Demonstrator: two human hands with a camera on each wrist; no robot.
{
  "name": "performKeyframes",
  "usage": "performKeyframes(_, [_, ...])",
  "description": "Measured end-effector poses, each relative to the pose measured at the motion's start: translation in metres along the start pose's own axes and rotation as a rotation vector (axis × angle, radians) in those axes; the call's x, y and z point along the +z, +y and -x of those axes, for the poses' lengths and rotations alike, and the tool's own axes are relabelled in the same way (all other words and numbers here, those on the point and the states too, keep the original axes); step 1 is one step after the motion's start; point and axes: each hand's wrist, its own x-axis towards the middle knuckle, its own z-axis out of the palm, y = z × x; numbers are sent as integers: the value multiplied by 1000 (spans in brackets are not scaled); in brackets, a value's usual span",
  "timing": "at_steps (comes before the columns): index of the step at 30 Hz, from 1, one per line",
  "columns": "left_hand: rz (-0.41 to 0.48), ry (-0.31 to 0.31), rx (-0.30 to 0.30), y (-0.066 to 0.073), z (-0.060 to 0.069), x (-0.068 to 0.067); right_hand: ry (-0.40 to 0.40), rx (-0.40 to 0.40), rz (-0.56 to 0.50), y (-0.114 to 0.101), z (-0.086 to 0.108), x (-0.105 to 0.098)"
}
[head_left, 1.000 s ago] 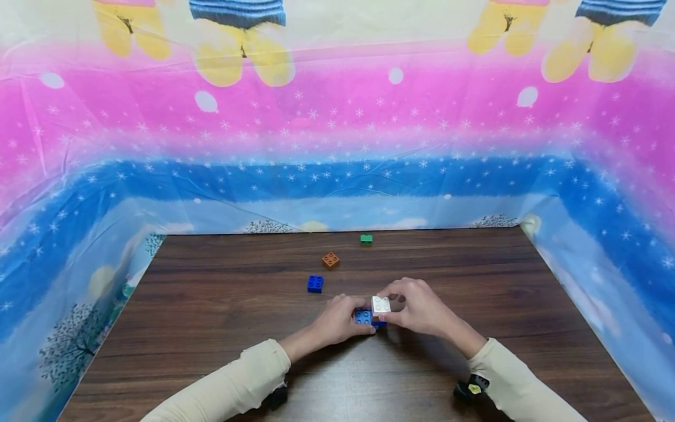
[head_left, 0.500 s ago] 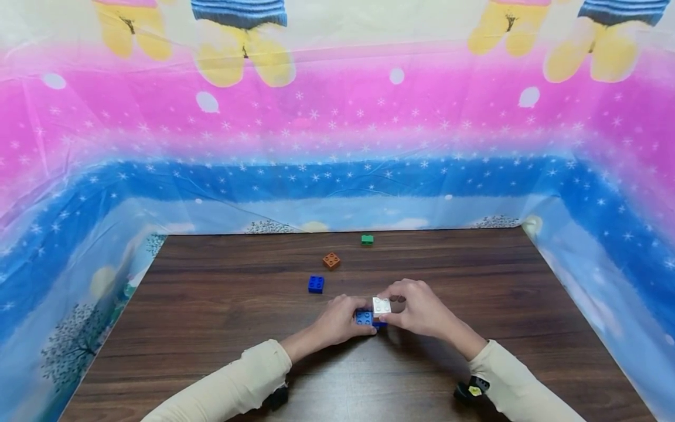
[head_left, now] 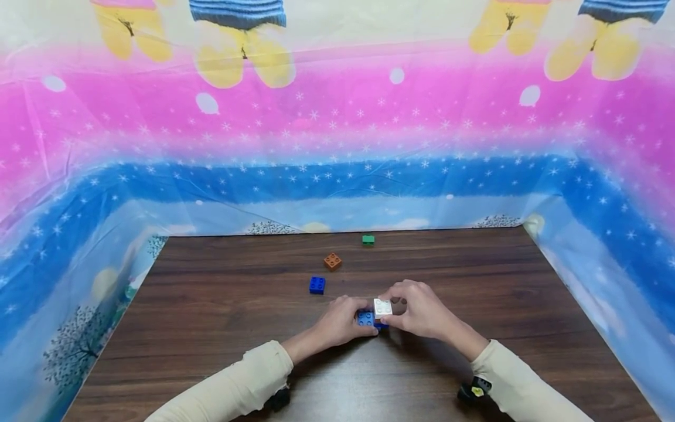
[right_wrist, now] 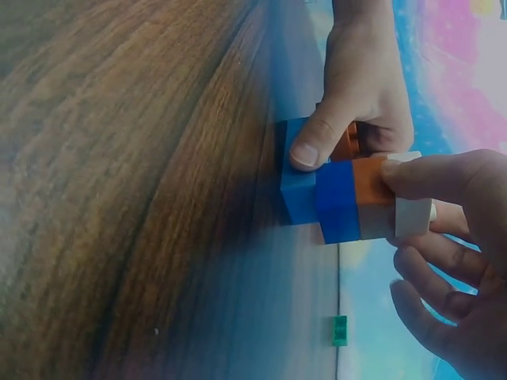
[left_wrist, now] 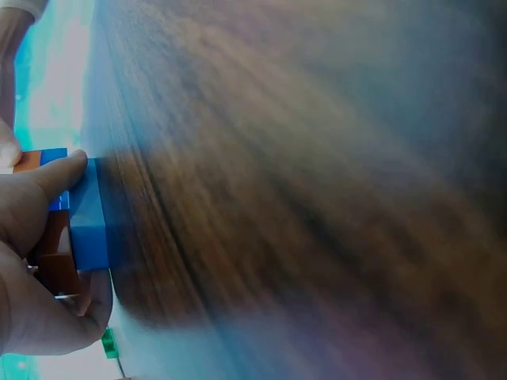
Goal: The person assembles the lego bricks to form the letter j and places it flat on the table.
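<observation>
In the head view, my left hand [head_left: 338, 321] and right hand [head_left: 422, 309] meet over a small assembly of toy building bricks. A white brick [head_left: 382, 308] tops the stack, pinched between my right thumb and finger. The right wrist view shows an orange-brown brick [right_wrist: 371, 198] beneath it, then a dark blue brick [right_wrist: 337, 202], then a light blue brick [right_wrist: 299, 194] lowest. My left thumb and fingers grip the light blue brick. Another brown brick [left_wrist: 57, 257] sits on it in the left wrist view, partly covered by my left hand.
Farther back on the wooden table [head_left: 237, 281] lie a loose blue brick [head_left: 317, 285], an orange-brown brick [head_left: 333, 261] and a green brick [head_left: 368, 240]. A patterned cloth [head_left: 337, 176] hangs around the table's back and sides.
Both hands keep their holds on the bricks. The whole scene shifts only very slightly in the head view; the loose bricks stay in place.
</observation>
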Motion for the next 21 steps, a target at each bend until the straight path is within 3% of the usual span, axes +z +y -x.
performKeyframes(8, [-16,7,5,1,0,0,-9,11,3,0,0,-1])
performKeyframes(16, [-55,14,11,0,0,1,-42,53,-146,4,1,2])
performKeyframes(21, [-40,17,7,0,1,1,-51,42,-163,6,1,2])
